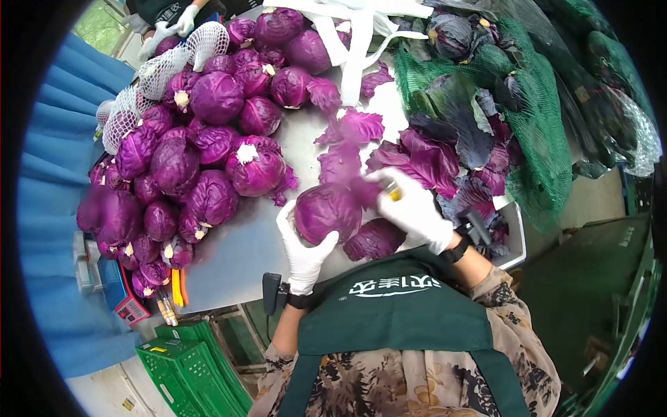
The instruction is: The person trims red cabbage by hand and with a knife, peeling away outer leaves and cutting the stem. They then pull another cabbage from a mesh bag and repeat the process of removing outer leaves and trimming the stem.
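My left hand (303, 254), in a white glove, is wrapped round the lower left side of a purple cabbage (328, 213) at the front of the metal table (236, 260). Just right of it, my right hand (411, 205), also gloved, closes on a small yellow-handled tool (394, 192); its blade is not visible. A blurred purple leaf (365, 191) lies between that hand and the cabbage. Below the right hand, a cupped outer leaf (375, 239) rests on the table. More loose leaves (340, 161) lie behind the cabbage.
Many cabbages (217, 99) are heaped at the left, with white foam nets (154, 73) behind. Leaves and green netting (549, 132) cover the right side, above a white bin (515, 236). Green crates (184, 368) stand lower left. A co-worker's gloved hands (186, 21) show at the top.
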Motion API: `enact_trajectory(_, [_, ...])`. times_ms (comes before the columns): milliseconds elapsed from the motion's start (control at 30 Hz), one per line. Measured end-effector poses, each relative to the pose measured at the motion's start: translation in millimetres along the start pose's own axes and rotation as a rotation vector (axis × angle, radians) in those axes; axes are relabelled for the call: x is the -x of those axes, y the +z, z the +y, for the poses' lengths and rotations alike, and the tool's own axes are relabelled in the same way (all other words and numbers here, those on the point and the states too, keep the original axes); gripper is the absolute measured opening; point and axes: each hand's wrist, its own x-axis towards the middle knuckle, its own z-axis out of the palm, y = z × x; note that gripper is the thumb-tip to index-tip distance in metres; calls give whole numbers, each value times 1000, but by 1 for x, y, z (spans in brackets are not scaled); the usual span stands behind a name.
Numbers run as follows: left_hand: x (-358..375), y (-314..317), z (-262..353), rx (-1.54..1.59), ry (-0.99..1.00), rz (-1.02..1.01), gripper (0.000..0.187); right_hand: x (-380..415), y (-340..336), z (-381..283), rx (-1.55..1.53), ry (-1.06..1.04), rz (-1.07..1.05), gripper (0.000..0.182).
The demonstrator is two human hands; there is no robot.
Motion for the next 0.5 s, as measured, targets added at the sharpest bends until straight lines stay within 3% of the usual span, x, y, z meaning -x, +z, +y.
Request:
enact_trajectory(67, [0, -11, -7, 170, -84, -3, 87, -22, -20, 35, -97, -31, 164, 36])
enact_trajectory(133, [-2, -14, 0, 240, -152, 5, 91, -32, -39, 41, 417, -184, 312, 43])
enact_trajectory(200, [-6, -18, -3, 91, 46, -64, 96, -24, -35, 26, 351, -267, 329, 58])
enact_trajectory(267, [-12, -12, 10, 74, 82, -77, 100, -15, -31, -11, 180, -318, 136, 64])
enact_trajectory(333, [-15, -6, 27, -275, 285, -158, 99, -6, -24, -40, 134, -227, -82, 67])
enact_trajectory(400, [-16, -1, 35, -329, 372, -208, 97, -5, -15, -56, 228, -273, -161, 65])
enact_trajectory(500, [-15, 2, 38, -443, 497, -240, 94, -12, -15, -60, 178, -169, -275, 56])
